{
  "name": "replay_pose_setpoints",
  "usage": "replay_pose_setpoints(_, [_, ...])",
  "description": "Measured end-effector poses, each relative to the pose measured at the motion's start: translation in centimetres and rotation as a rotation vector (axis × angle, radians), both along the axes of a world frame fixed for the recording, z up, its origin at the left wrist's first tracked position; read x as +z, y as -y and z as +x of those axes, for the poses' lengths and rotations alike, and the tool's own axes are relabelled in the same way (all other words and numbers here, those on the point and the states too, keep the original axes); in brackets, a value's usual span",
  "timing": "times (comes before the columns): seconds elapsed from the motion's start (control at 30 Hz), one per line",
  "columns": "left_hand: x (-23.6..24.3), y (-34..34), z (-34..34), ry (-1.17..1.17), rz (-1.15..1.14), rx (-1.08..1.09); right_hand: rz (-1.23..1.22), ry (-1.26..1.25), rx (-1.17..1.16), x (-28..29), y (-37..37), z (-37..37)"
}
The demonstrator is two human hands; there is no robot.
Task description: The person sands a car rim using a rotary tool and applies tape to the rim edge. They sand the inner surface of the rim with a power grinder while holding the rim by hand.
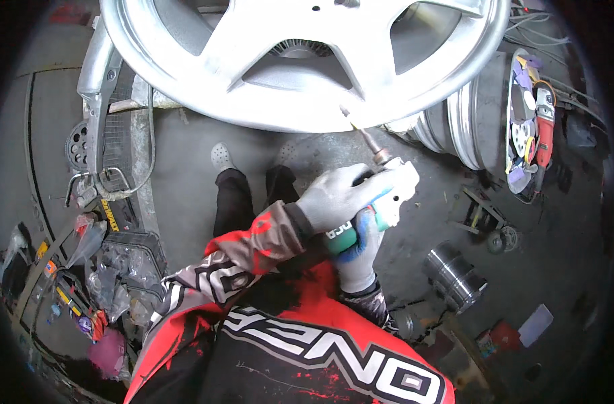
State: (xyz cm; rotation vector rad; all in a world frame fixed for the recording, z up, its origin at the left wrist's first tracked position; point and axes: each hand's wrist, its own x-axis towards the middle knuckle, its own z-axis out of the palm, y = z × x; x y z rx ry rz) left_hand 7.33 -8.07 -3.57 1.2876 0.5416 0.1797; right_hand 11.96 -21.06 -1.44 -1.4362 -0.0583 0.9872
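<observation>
A large silver alloy wheel (280, 104) with broad spokes fills the top of the head view. Just below its near rim I hold a die grinder (344, 237) with a green body and a pale metal head. Its narrow shank and tip point up toward the rim; whether the tip touches the metal I cannot tell. My left hand (340, 198), in a grey glove, is closed over the top of the tool near its head. From beneath, my right hand (362, 259), gloved in grey with blue, wraps around the green body.
At right, another silver wheel (470, 128) stands beside a tray of abrasive discs (520, 138) and a red angle grinder (545, 131). A shiny metal cylinder (453, 276) lies on the floor. To the left are a metal frame (99, 87) and a crate of plastic bags (133, 252).
</observation>
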Motion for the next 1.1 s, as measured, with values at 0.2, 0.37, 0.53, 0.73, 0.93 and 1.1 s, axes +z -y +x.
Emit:
replay_pose_setpoints(0.2, [-1.2, 0.3, 0.9, 0.081, 0.082, -0.076, 0.035, -0.050, -0.109, -0.8, 0.9, 0.6])
replay_pose_setpoints(0.37, [-0.3, 0.0, -0.5, 0.015, 0.014, -0.026, 0.003, -0.071, -0.059, -0.7, 0.9, -0.4])
replay_pose_setpoints(0.53, [-0.7, -0.2, 1.5, -0.059, 0.027, -0.103, 0.105, -0.137, -0.095, -1.5, 1.0, 0.4])
replay_pose_setpoints(0.73, [-1.8, 0.6, -1.1, 0.145, 0.684, 0.002, 0.061, -0.089, -0.030, -1.7, 1.3, -1.0])
replay_pose_setpoints(0.93, [-0.6, -0.6, 1.3, -0.140, 0.096, -0.134, 0.070, -0.145, -0.069, -1.5, 0.8, 0.2])
replay_pose_setpoints(1.1, [-2.7, 0.2, -0.1, -0.110, 0.262, -0.167, 0.078, -0.149, -0.072, -2.3, 1.0, -0.8])
